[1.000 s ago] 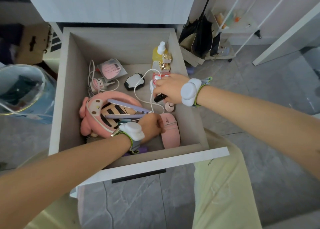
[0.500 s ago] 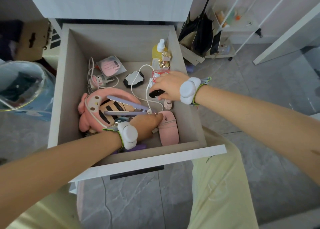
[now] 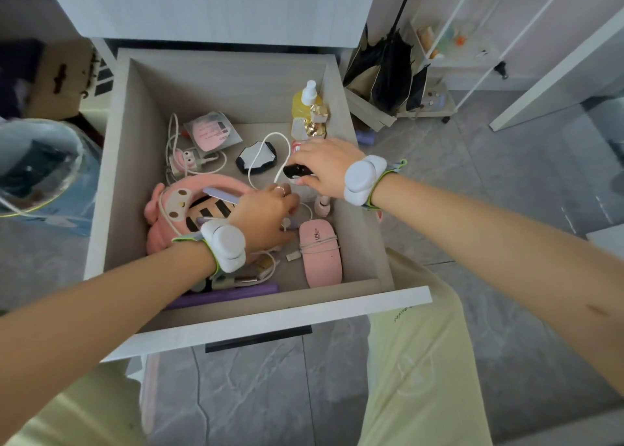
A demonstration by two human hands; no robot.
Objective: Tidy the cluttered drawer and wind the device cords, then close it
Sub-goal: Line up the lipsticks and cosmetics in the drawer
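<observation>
An open pale wooden drawer (image 3: 277, 317), seen from above, is cluttered with small things, and both of a person's bare hands reach into it. Outside the drawer's left wall stands a bin lined with clear plastic (image 3: 37, 172). Inside, at the drawer's left rear, a white cable (image 3: 174, 131) tangles around a pink charger (image 3: 184, 160), with a pink packet (image 3: 211, 133) just beside it. Along the drawer's left side lies a pink plush case (image 3: 169, 209), with a lilac hair straightener (image 3: 219, 194) resting on top. The left hand (image 3: 266, 216) is at the drawer's centre, fingers curled down where a white cord (image 3: 274, 134) runs; whether they grip it cannot be told. That cord loops over a black-and-white faceted object (image 3: 255, 158) toward the drawer's back. The right hand (image 3: 324, 167), near the drawer's right wall, pinches a small black device (image 3: 297, 171) between its fingertips. A yellow spray bottle (image 3: 305, 102) stands in the drawer's right rear corner. A pink oval device (image 3: 320, 256), its own cord wrapped round it, lies at the drawer's right front. Black bags (image 3: 388, 70) lean outside the drawer's right wall.
</observation>
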